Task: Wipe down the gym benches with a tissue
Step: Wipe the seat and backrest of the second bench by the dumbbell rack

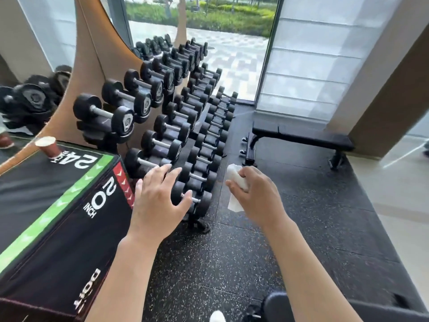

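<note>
- The left hand [157,201] reaches forward with a bare forearm, palm down, fingers spread apart and holding nothing; it hovers in front of the lower dumbbells.
- The right hand [257,194] is also stretched forward, its fingers closed around a white tissue [236,180], a crumpled soft wad that sticks out at the hand's 11 o'clock, with a flat corner hanging below the thumb side.
- A flat bench [301,138] stands at 1 o'clock from the right hand, well apart from it; its long pad looks like smooth black vinyl on a dark metal frame with short feet.
- The dumbbell rack [176,117] runs away toward 12 o'clock in three sloping tiers, filled with round black rubber-ended dumbbells on shiny metal handles.
- A box [53,217] sits at 9 o'clock from the left hand: black padded cover, a green stripe, a red patch, white figures "20 INCH" and "24".
- A paper cup [47,146] with a brown wall stands upright on the box's far corner.
- The floor [232,256] is black rubber matting speckled with pale flecks.
- A second black padded edge shows at the bottom right; what it belongs to I cannot tell.
</note>
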`<state>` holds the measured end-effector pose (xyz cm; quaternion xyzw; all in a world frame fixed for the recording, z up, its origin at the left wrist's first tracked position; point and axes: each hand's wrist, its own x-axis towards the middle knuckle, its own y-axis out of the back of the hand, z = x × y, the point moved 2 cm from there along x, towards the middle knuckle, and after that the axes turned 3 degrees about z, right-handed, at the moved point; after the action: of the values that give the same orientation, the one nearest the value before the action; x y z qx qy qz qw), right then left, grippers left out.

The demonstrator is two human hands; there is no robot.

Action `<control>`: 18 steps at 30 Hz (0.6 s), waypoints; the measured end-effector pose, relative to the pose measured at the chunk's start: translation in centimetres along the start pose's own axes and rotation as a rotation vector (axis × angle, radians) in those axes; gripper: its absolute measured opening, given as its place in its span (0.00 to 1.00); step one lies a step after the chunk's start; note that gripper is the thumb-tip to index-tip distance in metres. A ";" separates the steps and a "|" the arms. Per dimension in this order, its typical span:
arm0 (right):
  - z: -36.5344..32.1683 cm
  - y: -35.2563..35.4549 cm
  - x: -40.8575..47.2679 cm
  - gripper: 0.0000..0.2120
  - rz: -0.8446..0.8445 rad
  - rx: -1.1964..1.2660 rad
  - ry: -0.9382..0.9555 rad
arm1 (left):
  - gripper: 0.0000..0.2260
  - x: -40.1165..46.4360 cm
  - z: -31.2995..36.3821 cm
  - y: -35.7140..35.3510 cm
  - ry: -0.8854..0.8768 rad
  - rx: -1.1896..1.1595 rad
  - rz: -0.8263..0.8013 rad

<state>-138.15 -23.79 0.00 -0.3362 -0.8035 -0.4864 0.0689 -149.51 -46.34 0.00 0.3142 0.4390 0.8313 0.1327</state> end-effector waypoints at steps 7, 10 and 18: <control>3.9 -1.9 3.1 0.13 -0.014 0.015 -0.044 | 0.26 5.4 0.2 -3.9 -0.033 -0.026 -0.033; 6.8 -2.4 5.5 0.12 0.014 0.021 -0.069 | 0.25 8.7 1.3 -6.4 -0.062 -0.032 -0.045; 17.5 -1.4 14.8 0.11 0.061 0.039 -0.144 | 0.26 20.1 7.7 -15.4 -0.141 -0.034 -0.113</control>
<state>-146.56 -2.77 -3.60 -0.3931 -0.8052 -0.4429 0.0320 -160.86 -22.46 -1.15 0.3443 0.4314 0.8056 0.2153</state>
